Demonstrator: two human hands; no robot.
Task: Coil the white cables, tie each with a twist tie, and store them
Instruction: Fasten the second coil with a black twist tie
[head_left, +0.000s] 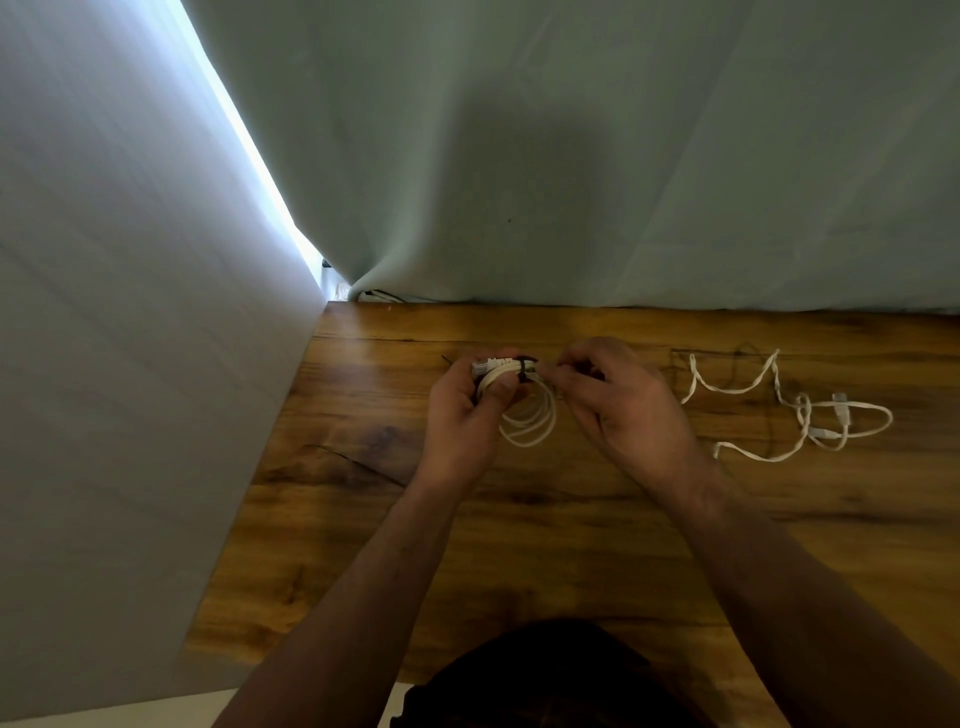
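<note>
Two bare arms reach out over the wooden tabletop (363, 519) from the near edge. On the left, a pale wall (130, 364) runs beside the tabletop. The left hand (462, 410) is curled tight around a coiled white cable (535, 421), pinching the loops near the top, where a white plug sticks out. A black twist tie (521, 370) wraps around the coil there. The right hand (618, 400) is closed too, its fingertips pinching the end of the tie beside the coil. Farther right, a loose white cable (802, 410) lies uncoiled on the tabletop, well apart from the hands. A grey-green curtain (571, 156) hangs behind.
</note>
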